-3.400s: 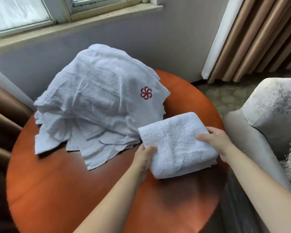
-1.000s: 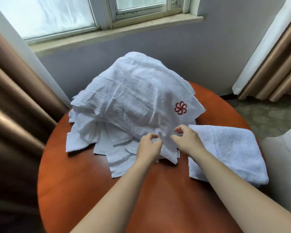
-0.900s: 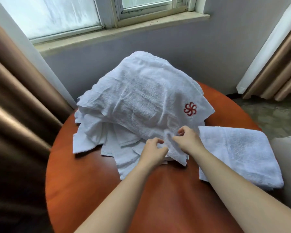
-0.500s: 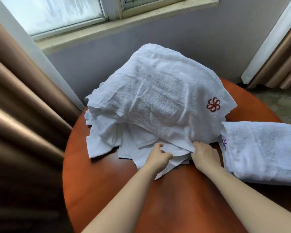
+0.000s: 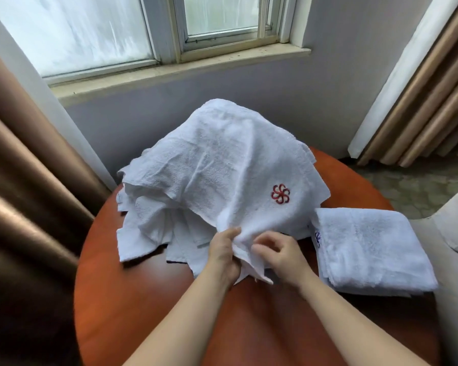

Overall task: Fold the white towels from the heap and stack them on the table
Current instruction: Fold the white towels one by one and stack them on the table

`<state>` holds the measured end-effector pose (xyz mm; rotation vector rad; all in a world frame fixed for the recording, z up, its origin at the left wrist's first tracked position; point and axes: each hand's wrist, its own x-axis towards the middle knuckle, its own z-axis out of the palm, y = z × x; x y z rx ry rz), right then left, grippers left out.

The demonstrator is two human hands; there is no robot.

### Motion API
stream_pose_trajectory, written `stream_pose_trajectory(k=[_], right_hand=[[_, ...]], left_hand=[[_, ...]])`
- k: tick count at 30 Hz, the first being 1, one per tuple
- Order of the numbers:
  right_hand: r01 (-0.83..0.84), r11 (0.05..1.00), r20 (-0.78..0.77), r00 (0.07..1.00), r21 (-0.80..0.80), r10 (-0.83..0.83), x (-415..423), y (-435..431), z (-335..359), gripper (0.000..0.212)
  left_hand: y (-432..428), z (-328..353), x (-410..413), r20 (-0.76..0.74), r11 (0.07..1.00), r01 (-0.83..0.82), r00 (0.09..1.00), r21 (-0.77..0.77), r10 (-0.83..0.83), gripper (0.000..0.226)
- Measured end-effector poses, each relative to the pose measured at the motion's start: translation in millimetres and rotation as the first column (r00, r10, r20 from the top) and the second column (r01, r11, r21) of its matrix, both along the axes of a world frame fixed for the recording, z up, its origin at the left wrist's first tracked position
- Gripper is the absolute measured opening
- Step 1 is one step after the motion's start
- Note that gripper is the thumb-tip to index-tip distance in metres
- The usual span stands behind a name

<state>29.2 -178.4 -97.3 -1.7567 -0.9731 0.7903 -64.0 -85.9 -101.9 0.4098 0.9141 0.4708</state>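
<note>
A heap of white towels (image 5: 196, 180) rises at the back of the round orange-brown table (image 5: 132, 307). The top towel (image 5: 236, 165) carries a red flower emblem and drapes over the heap. My left hand (image 5: 224, 256) grips its near hanging edge from the left. My right hand (image 5: 280, 253) pinches the same edge just to the right, fingers curled into the cloth. A folded white towel (image 5: 368, 249) lies flat at the table's right side, close to my right hand.
Brown curtains (image 5: 24, 194) hang at the left and at the far right. A window sill (image 5: 169, 72) runs along the wall behind the heap. A pale armchair (image 5: 455, 260) stands against the table's right edge.
Both hands have risen from the heap's lower layers to gather the top towel's near edge. Earlier they set the folded towel down at the right.
</note>
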Motion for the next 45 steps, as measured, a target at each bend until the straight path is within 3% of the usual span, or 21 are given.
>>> stream_pose_trajectory(k=[1,3,4,6,9,12,14,18,23,30,34,38,42,45], right_hand=[[0.207,0.978,-0.15,0.968,0.017,-0.202,5,0,1,0.013],[0.422,0.897,-0.492,0.757,-0.135,-0.43,15,2,0,0.02],[0.405,0.892,-0.648,0.627,-0.202,-0.432,16,4,1,0.026],[0.374,0.908,-0.844,0.41,-0.191,-0.346,18,7,4,0.035],[0.486,0.874,-0.948,0.271,-0.017,-0.169,22,14,11,0.035],[0.57,0.819,-0.952,0.281,0.068,-0.117,23,23,19,0.047],[0.608,0.79,-0.955,0.273,0.078,-0.115,23,28,22,0.059],[0.637,0.765,-0.934,0.323,0.095,-0.154,22,36,30,0.061],[0.64,0.765,-0.899,0.372,0.07,-0.229,21,34,28,0.036],[0.637,0.764,-0.82,0.489,0.103,-0.297,20,25,30,0.032],[0.713,0.69,-0.768,0.511,0.127,-0.386,14,24,24,0.037],[0.718,0.685,-0.656,0.577,0.122,-0.487,1,26,28,0.035],[0.7,0.7,-0.628,0.61,0.141,-0.483,-12,31,34,0.033],[0.677,0.717,-0.604,0.644,0.165,-0.469,-23,34,37,0.017]], left_hand=[[-1,7,-3,0.027,1.0,-0.03,0.999,0.007,0.03,0.021],[-2,19,-7,0.093,0.997,-0.07,0.993,0.033,0.067,0.031],[-4,23,-10,0.117,0.997,-0.074,0.991,0.035,0.07,0.035],[-6,32,-18,0.14,0.999,-0.045,0.989,0.023,0.042,0.03],[-5,38,-40,0.161,0.999,0.037,0.986,0.012,-0.038,0.023],[9,33,-75,0.082,0.997,0.043,0.995,0.07,-0.049,0.025],[23,28,-100,0.012,0.997,0.02,1.0,0.08,-0.022,0.012],[36,25,-129,-0.037,0.994,0.024,0.999,0.109,-0.02,0.016],[36,8,-143,-0.07,0.998,0.04,0.997,0.051,-0.037,0.033],[48,-16,-163,-0.22,0.999,0.008,0.975,0.048,0.003,0.021],[48,-15,-167,-0.14,0.996,0.08,0.987,0.027,-0.075,0.016],[42,-15,-162,-0.158,0.987,0.113,0.983,0.115,-0.094,0.013],[36,-26,-156,-0.296,0.977,0.147,0.95,0.156,-0.096,0.009],[28,-39,-151,-0.371,0.984,0.128,0.926,0.128,-0.072,0.029]])
